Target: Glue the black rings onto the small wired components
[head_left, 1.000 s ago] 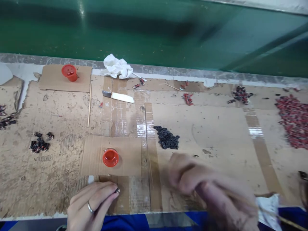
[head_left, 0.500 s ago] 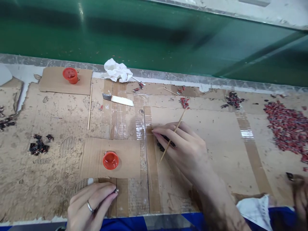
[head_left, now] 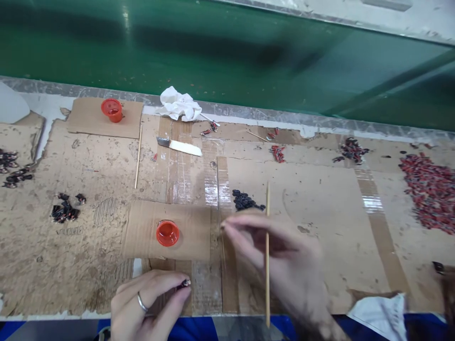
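Observation:
My left hand (head_left: 149,303), with a ring on one finger, rests at the near edge of the cardboard-covered bench and pinches a small dark part (head_left: 184,284) between thumb and fingertip. My right hand (head_left: 284,265) is blurred by motion just this side of a pile of small black rings (head_left: 245,201). It holds a thin wooden stick (head_left: 267,251) that stands almost upright across its fingers. A small red cup (head_left: 167,233) sits on a piece of cardboard between the two hands.
A second red cup (head_left: 112,109), a crumpled white cloth (head_left: 177,105), a white-handled knife (head_left: 179,146) and another wooden stick (head_left: 138,156) lie further back. Dark parts (head_left: 64,212) sit at left, a heap of red parts (head_left: 432,189) at right. A green belt (head_left: 227,47) runs behind.
My right hand has pulled back from the pile of black rings toward me, and the stick has swung upright. My left hand has stayed put with its small part.

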Demonstrator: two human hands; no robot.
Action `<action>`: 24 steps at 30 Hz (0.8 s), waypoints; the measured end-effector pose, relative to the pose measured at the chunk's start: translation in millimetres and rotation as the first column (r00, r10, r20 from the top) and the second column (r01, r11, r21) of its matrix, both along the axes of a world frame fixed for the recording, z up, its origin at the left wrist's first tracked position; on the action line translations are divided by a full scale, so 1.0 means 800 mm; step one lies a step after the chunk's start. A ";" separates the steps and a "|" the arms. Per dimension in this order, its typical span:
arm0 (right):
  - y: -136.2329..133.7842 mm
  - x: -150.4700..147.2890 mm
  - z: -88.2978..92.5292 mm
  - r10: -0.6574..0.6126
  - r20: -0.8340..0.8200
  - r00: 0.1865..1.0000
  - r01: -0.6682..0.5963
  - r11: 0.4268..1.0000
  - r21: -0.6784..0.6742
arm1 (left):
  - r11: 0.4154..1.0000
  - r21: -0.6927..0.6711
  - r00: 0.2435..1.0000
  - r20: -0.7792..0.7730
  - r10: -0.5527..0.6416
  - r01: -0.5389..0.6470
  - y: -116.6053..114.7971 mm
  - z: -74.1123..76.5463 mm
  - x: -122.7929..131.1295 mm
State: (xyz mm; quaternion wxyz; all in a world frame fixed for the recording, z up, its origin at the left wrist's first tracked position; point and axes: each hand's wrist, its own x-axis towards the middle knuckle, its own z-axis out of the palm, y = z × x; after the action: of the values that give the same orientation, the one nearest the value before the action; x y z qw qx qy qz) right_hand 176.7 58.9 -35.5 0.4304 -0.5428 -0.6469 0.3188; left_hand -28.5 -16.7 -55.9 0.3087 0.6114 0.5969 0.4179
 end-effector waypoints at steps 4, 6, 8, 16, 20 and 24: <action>-0.039 -0.021 0.002 -0.026 -0.358 0.933 -0.062 0.970 -0.233 | 0.994 -0.079 0.995 0.064 0.081 -0.075 -0.001 0.009 0.019; -0.045 -0.025 0.004 -0.022 -0.404 0.914 -0.095 0.959 -0.268 | 0.993 -0.076 0.989 0.105 0.102 -0.094 -0.001 0.010 0.026; -0.046 -0.027 0.006 0.004 -0.431 0.902 -0.127 0.958 -0.257 | 0.994 -0.057 0.986 0.133 0.102 -0.095 0.002 0.011 0.029; -0.061 0.012 -0.021 0.038 0.146 0.989 -0.019 0.991 -0.130 | 0.992 0.121 0.999 0.032 0.013 -0.016 0.009 0.014 0.017; -0.054 0.038 -0.034 -0.046 0.584 0.810 -0.007 0.996 0.089 | 0.987 0.146 0.998 -0.015 -0.062 0.064 0.011 0.016 0.004; -0.053 0.038 -0.031 -0.094 0.589 0.803 0.018 0.991 0.134 | 0.969 0.184 0.981 -0.135 -0.139 0.163 0.015 0.016 -0.005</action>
State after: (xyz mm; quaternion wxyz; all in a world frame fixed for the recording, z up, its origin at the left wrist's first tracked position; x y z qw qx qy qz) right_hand 207.0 16.7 -59.9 0.2479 -0.6068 -0.7509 0.0803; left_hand -32.9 -4.8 -42.9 0.2419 0.7064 0.5226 0.4116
